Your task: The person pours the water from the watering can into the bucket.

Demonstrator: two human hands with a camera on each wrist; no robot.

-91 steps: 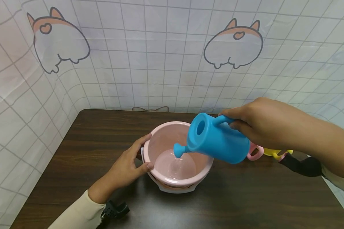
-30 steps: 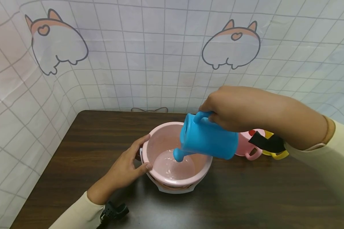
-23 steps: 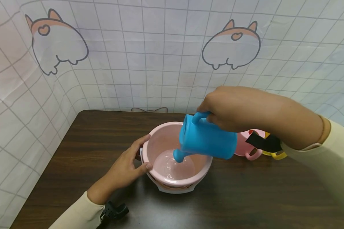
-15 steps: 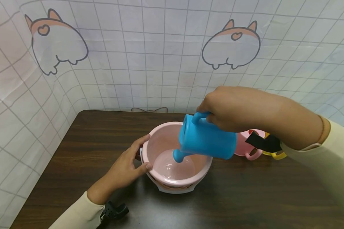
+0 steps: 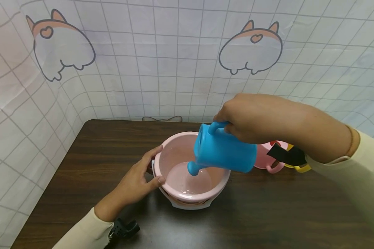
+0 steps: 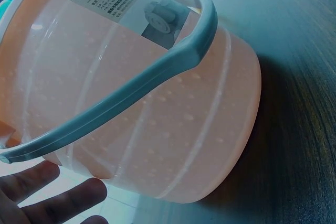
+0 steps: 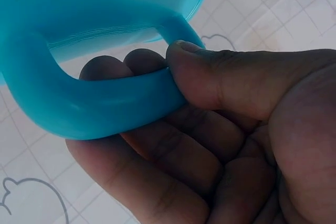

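Note:
A pink bucket [image 5: 171, 199] stands on the dark wooden table [image 5: 90, 166], with glints like water on its bottom. My left hand [image 5: 134, 181] rests against its left side, thumb and index fingertips spread on the rim. In the left wrist view the other fingers [image 6: 68, 200] are straight, beside the wall and the bucket's grey handle [image 6: 131, 87]. My right hand [image 5: 252, 117] grips the handle [image 7: 121, 103] of a blue toy watering can [image 5: 225, 148], fingers curled round it and thumb on top. The can lies nearly on its side, its spout tip [image 5: 193, 168] over the bucket's inside.
Right of the bucket, partly behind my right forearm, stand a pink cup [image 5: 263, 157] with a handle and a yellow one [image 5: 303, 168]. A white gridded curtain [image 5: 168, 62] with cartoon drawings hangs behind the table.
Since three seconds ago the right hand has carried the watering can left and turned it. Over the last second both hands stay nearly still, while the glints in the bucket shift and lessen.

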